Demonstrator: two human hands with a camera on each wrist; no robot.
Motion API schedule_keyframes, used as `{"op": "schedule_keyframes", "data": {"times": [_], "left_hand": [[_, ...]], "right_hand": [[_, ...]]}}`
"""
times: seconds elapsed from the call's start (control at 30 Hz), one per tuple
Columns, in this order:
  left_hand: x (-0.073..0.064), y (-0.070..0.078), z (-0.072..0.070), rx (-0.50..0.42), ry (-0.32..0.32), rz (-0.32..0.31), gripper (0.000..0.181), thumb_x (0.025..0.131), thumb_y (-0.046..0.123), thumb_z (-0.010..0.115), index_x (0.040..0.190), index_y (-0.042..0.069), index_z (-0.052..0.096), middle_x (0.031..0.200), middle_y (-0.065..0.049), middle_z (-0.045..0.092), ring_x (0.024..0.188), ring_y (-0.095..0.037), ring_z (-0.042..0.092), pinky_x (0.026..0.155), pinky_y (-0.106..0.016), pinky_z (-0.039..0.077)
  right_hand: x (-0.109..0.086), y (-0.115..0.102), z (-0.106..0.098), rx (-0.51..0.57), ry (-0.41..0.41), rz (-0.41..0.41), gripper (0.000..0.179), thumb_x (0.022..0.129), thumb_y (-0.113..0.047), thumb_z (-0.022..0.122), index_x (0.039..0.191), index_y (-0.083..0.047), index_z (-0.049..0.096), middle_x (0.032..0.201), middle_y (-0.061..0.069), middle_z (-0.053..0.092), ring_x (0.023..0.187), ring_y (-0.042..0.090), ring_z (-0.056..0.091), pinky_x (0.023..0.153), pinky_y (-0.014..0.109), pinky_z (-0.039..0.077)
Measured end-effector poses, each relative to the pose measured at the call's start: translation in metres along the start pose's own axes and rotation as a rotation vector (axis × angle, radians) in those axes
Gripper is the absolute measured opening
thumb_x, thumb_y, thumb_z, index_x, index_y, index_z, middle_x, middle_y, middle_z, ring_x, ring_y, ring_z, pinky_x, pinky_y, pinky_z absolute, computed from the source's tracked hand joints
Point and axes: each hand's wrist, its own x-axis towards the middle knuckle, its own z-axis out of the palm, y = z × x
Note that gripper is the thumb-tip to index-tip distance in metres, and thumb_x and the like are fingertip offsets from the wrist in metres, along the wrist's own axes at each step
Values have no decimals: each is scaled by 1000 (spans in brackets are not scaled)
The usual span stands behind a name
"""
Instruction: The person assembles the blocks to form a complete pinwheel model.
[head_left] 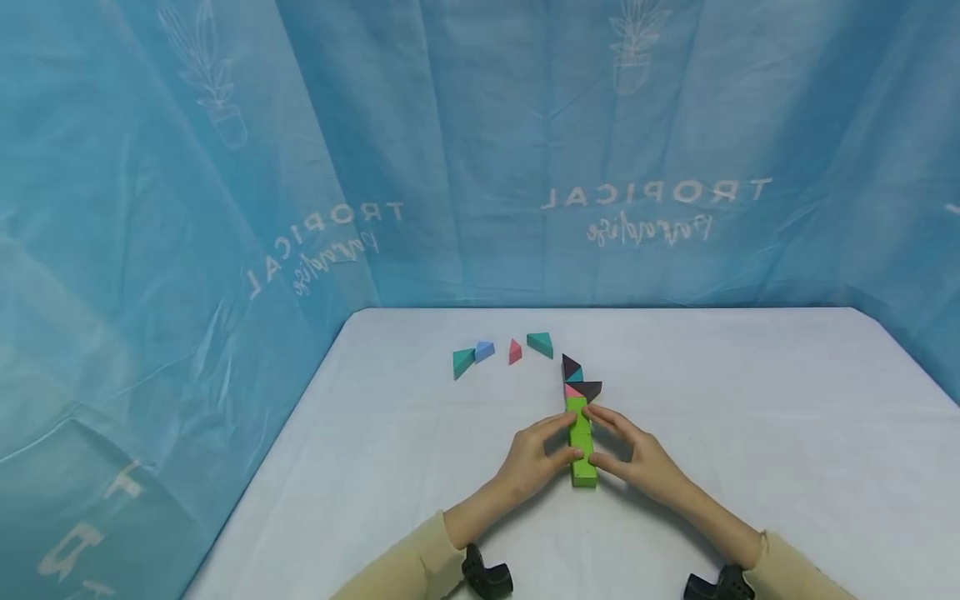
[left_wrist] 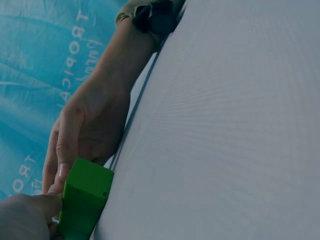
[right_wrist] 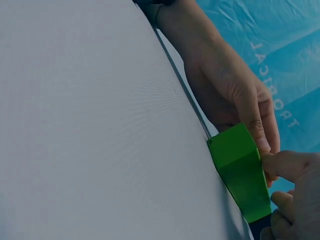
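A straight column of bright green blocks (head_left: 584, 477) lies on the white table, between the two hands. My left hand (head_left: 531, 461) touches its left side with thumb and fingertips. From the right side, my right hand (head_left: 651, 472) rests its thumb and fingertips on the same column. Both wrist views show the green block close up, with thumb tips against its top and side. A dark blue piece (right_wrist: 260, 226) adjoins the green in the right wrist view, partly hidden by fingers. At the column's far end sit black triangular blocks (head_left: 588, 388), a pink triangle (head_left: 572, 391) and a blue one (head_left: 575, 377).
Behind and left of the column lie loose triangular blocks: a green one (head_left: 463, 362) touching a blue one (head_left: 484, 351), a pink one (head_left: 515, 352) and another green one (head_left: 540, 343). Blue printed curtains (head_left: 480, 167) hang behind and to the left of the table (head_left: 750, 400).
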Motion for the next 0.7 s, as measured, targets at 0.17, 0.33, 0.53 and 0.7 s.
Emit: {"op": "schedule_keyframes", "data": {"times": [0.17, 0.33, 0.53, 0.7], "left_hand": [[3, -1, -1, -2, -7, 20, 52, 85, 21, 70, 130, 0, 54, 131, -11, 55, 123, -19, 49, 102, -28, 39], [3, -1, -1, -3, -15, 6, 52, 85, 21, 70, 130, 1, 55, 131, -10, 55, 123, -19, 49, 102, -28, 38], [0, 0, -2, -4, -10, 1, 51, 86, 20, 70, 130, 0, 55, 131, -11, 55, 123, -19, 49, 102, -29, 39], [0, 0, -2, 8, -8, -2, 51, 86, 20, 70, 131, 1, 54, 132, -11, 55, 123, -19, 49, 102, -29, 39]], "right_hand": [[0, 0, 0, -4, 10, -13, 68, 87, -19, 70, 145, -9, 35, 142, 4, 45, 134, 31, 33, 101, 65, 28], [0, 0, 1, -6, -1, 0, 70, 86, -22, 71, 145, -11, 35, 143, 2, 44, 134, 31, 33, 100, 66, 28], [1, 1, 3, -29, -13, -3, 70, 85, -22, 73, 144, -9, 37, 141, 5, 46, 133, 33, 33, 99, 66, 28], [2, 0, 5, -68, -5, -29, 72, 82, -15, 75, 143, -4, 38, 139, 10, 48, 131, 36, 36, 99, 65, 30]]}}
